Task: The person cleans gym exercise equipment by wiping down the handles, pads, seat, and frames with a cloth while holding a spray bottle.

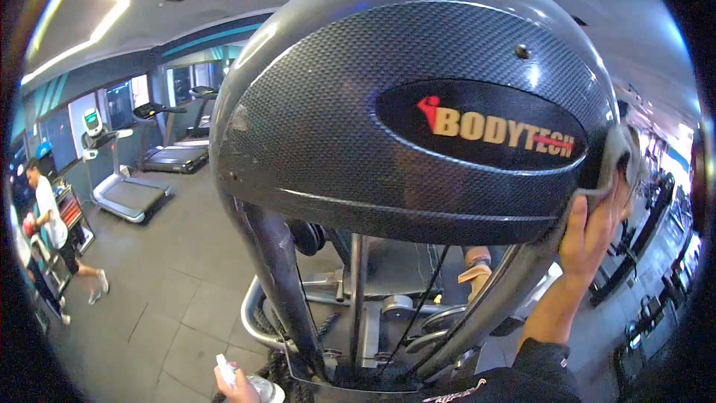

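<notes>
In front of me rises the rounded carbon-patterned cover of a Bodytech gym machine, with a glossy grey rim and an oval badge. My right hand presses a grey cloth against the cover's right edge, beside the badge. Low in the view, my left hand grips a clear spray bottle with a white nozzle; the bottom of the bottle is cut off by the picture's edge. Tubular uprights run down from the cover on both sides.
Below the cover are a cable, a curved metal frame and thick ropes. Treadmills line the left side. A person stands at far left. Gym equipment fills the right.
</notes>
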The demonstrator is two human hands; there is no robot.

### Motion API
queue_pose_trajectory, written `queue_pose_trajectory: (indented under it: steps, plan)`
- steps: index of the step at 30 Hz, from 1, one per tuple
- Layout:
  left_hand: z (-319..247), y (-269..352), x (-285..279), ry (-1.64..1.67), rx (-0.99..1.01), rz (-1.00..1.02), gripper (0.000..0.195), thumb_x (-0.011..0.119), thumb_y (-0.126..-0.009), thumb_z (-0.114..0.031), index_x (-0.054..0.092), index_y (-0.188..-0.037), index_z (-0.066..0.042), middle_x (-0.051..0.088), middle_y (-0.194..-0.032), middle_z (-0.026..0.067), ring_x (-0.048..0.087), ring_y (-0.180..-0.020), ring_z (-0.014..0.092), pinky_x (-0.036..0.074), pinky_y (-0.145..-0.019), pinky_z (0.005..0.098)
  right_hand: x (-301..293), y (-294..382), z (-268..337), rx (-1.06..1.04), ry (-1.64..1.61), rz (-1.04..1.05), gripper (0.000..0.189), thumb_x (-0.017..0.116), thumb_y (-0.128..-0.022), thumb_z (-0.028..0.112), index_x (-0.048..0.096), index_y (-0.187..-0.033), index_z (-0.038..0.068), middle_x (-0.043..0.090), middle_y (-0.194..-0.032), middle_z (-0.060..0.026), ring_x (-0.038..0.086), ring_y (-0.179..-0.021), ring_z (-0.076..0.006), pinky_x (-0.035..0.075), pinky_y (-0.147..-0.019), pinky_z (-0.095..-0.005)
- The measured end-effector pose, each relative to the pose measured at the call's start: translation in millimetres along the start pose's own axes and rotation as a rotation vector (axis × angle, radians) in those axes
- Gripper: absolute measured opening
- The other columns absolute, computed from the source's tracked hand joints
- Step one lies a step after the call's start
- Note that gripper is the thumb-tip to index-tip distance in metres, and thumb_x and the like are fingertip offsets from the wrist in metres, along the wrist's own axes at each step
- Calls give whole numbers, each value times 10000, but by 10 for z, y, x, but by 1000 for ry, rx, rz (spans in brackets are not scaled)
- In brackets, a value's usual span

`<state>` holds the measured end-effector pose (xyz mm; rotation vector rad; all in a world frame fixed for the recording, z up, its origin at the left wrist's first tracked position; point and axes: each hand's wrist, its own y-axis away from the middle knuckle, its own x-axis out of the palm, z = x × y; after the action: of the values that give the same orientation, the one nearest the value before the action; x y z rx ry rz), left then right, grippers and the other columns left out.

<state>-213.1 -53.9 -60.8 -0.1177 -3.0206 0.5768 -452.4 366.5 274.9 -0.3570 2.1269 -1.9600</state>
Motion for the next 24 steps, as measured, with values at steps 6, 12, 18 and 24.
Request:
queue_pose_trajectory:
  steps: [6, 12, 18, 24]
  plan:
    - [194, -741, 171, 102, 4, 152, 146, 591, -851, -22, 593, -997, -10, 566, -832, 27, 532, -736, 129, 458, -643, 265, -290, -681, 1137, -245, 146, 115, 722, 556, -821, 510, 499, -1307, -22, 488, -1325, -234, 384, -1280, -421, 183, -1093, -511]
    - [-86, -983, 57, 390, -40, 28, 378, 490, -766, 85, 489, -1135, 1, 529, -1001, 66, 517, -921, 162, 418, -848, 279, -309, -707, 1221, -201, 120, 53, 692, 624, -763, 467, 531, -1297, 36, 503, -1318, -212, 401, -1269, -413, 200, -1081, -508]
    - [-488, -862, -269, 103, 13, 105, 346, 493, -779, 80, 533, -1116, 12, 553, -989, 74, 530, -937, 162, 423, -817, 284, -255, -748, 983, -183, 42, -5, 670, 646, -808, 433, 515, -1308, 6, 520, -1303, -205, 429, -1232, -405, 257, -1063, -452]
    - [-832, -557, -44, 145, -67, 50, 249, 486, -771, 65, 537, -1005, -3, 532, -949, 46, 513, -887, 162, 412, -804, 289, -171, -777, 697, -201, -94, -33, 715, 694, -773, 446, 518, -1297, -8, 546, -1265, -198, 460, -1191, -395, 290, -1036, -447]
